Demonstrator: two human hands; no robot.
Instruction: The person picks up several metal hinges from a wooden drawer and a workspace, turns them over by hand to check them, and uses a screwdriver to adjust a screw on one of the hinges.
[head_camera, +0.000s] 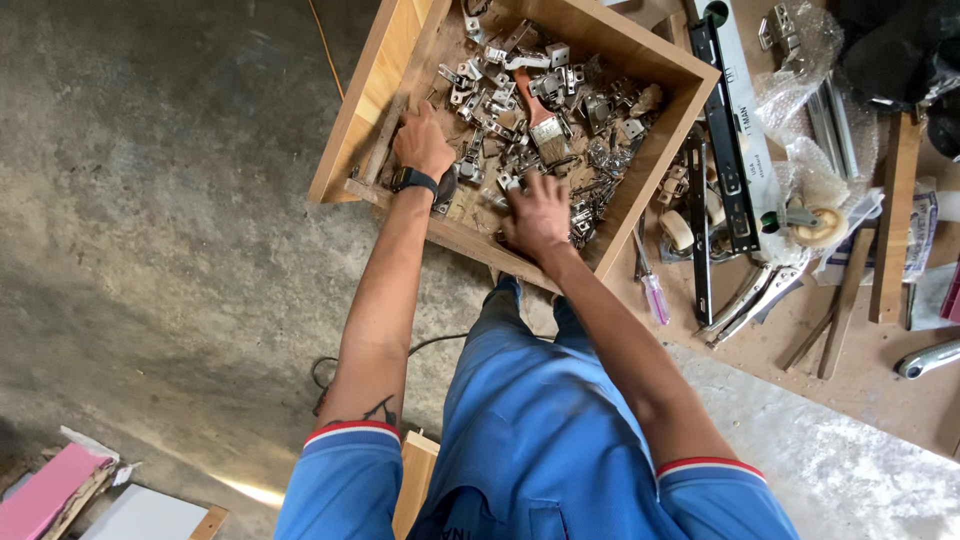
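Observation:
A wooden drawer box (385, 70) lies on the floor, filled with several metal cabinet hinges (500, 100) and a paint brush (545, 130) with a reddish handle. My left hand (422, 142), with a black watch on the wrist, rests palm down on the hinges near the box's left wall. Over the hinges by the near wall, my right hand (537, 212) has its fingers curled down among the metal parts. Whether either hand grips a hinge is hidden by the backs of the hands.
A plywood board (800, 330) to the right carries a long black spirit level (722, 130), locking pliers (750, 300), a screwdriver (652, 292), tape rolls, plastic bags of hardware and wooden strips (893, 220). Bare concrete floor lies at left. Pink and white panels (60, 490) sit at the bottom left.

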